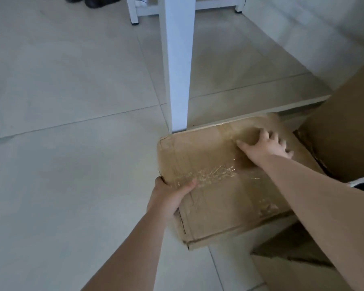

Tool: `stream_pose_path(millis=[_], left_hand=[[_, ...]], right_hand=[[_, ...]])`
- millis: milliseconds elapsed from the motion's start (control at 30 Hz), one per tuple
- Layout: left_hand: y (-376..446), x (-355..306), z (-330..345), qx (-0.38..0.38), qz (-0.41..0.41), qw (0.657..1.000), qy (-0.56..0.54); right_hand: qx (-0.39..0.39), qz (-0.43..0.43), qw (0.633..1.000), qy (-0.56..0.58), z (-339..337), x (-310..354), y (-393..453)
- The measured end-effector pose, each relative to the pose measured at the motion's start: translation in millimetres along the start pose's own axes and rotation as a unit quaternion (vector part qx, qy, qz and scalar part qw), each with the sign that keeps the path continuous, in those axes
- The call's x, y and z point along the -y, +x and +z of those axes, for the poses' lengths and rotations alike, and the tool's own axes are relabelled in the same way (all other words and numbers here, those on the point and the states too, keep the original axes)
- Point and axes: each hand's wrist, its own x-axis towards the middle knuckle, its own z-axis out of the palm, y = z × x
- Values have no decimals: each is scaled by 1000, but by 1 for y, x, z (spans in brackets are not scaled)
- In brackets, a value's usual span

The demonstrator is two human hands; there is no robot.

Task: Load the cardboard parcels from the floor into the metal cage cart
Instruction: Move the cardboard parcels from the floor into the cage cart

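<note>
Flat cardboard parcel [225, 181] lies on the pale tiled floor [72, 101], its far edge close against the foot of a white post [178, 66]. Clear tape runs across its top face and shines near the near-left corner.

Left hand [168, 198] is at the parcel's near-left corner. Thumb lies along the top face, pointing toward the middle of the box; the other fingers wrap over the left edge, so this hand grips the corner. Forearm comes up bare from the lower left, fairly straight.

Right hand [265, 143] is on the far-right part of the top face. Thumb stretches out to the left, flat on the cardboard; the other fingers spread and reach toward the far-right edge. They are blurred, and whether they curl over that edge I cannot tell. The right forearm crosses the parcel's right side from the lower right corner of view, bare, elbow out of sight.

A larger brown box [345, 127] stands just beside the parcel on the right, touching or nearly so. Another piece of cardboard [292, 246] lies near the parcel's near-right corner.

Farther off, a white frame with feet [135, 15] stands on the floor, and dark shoes [93, 1] show at the top edge.
</note>
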Motion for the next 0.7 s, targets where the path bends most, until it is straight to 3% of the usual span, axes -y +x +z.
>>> stream_pose_path(millis=[100, 300, 500, 700], left_hand=[[10, 7, -9, -3, 30, 1000, -9], [-1, 16, -60, -10, 3, 1000, -6], [-20, 38, -122, -87, -35, 995, -34], [-91, 8, -165, -115, -37, 992, -42]], right_hand=[[17, 61, 998, 5, -11, -11, 23], [-14, 37, 999, -5, 9, -5, -20], [74, 153, 969, 177, 24, 9, -54], [194, 24, 966, 169, -25, 71, -128]])
